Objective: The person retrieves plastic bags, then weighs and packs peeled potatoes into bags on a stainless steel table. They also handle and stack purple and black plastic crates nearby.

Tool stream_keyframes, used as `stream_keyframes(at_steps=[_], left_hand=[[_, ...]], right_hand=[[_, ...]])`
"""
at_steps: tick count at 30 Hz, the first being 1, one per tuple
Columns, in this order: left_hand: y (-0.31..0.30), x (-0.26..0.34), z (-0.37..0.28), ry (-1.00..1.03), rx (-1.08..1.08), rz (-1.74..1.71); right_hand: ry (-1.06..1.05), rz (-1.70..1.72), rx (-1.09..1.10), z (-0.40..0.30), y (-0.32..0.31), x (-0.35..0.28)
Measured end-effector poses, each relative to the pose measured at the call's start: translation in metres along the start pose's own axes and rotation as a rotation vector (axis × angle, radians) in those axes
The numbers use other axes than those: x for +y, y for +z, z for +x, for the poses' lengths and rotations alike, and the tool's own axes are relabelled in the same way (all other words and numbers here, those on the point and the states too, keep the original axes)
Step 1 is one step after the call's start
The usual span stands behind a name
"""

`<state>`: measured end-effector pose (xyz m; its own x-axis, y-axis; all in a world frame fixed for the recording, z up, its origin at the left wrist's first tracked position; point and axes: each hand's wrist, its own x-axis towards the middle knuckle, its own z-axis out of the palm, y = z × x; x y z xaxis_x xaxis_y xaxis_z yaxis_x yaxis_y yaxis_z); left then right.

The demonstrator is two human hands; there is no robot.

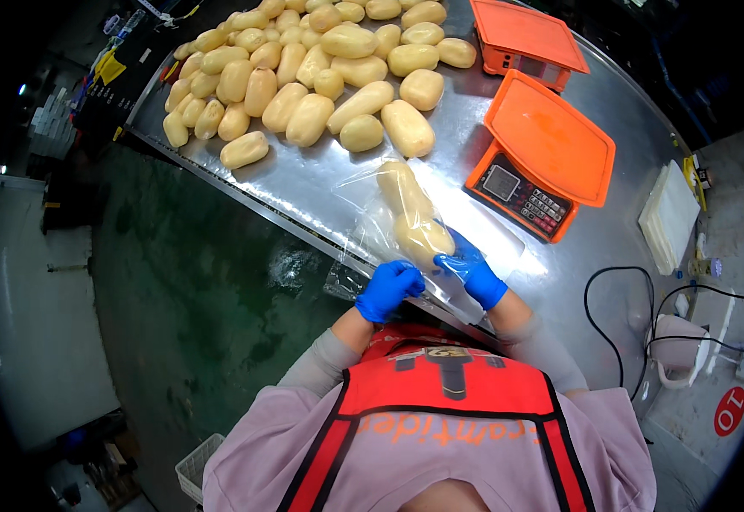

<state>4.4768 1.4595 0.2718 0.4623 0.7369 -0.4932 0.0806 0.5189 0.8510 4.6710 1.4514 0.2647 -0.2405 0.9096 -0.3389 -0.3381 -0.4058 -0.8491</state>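
A clear plastic bag (pixel 372 221) lies at the near edge of the steel table, with a pale yellow lotus root (pixel 404 189) of two joined segments inside it. My right hand (pixel 474 272), in a blue glove, grips the bag and the near end of the root from the right side. My left hand (pixel 390 291), also gloved in blue, is closed at the near end of the bag and appears to pinch its film. White sheets (pixel 496 233) lie under and beside the bag.
Many pale lotus root segments (pixel 308 118) are heaped across the far left of the steel table (pixel 295 185). Two orange scales, a near one (pixel 551 141) and a far one (pixel 532 35), stand to the right. Further right are a white stack (pixel 669 217), a black cable (pixel 586 301) and a pitcher (pixel 679 342).
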Motion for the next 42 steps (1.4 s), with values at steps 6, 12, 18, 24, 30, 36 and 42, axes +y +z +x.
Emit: stream_keyframes(at_steps=[6,12,18,24,30,36,42], left_hand=[[-0.010,0.003,0.009,-0.096,-0.025,-0.120],[-0.018,-0.018,0.020,-0.040,-0.093,0.007],[-0.033,-0.022,0.027,-0.141,-0.139,-0.078],[-0.025,-0.017,0.029,-0.164,-0.155,-0.122],[-0.013,-0.021,0.032,-0.156,-0.190,-0.068],[-0.007,0.015,0.032,-0.210,-0.158,-0.164],[-0.026,0.110,0.022,0.223,-0.194,-0.594]], right_hand=[[-0.039,-0.149,0.000,0.026,0.020,0.000],[-0.192,-0.522,0.125,0.057,0.021,0.022],[-0.130,-1.062,0.073,0.074,0.042,-0.025],[-0.435,-0.691,0.117,0.086,0.000,0.021],[-0.603,-1.356,-0.018,0.100,-0.005,0.010],[-0.228,-1.126,0.006,0.086,0.000,0.000],[-0.842,-0.686,0.388,0.007,0.008,-0.105]])
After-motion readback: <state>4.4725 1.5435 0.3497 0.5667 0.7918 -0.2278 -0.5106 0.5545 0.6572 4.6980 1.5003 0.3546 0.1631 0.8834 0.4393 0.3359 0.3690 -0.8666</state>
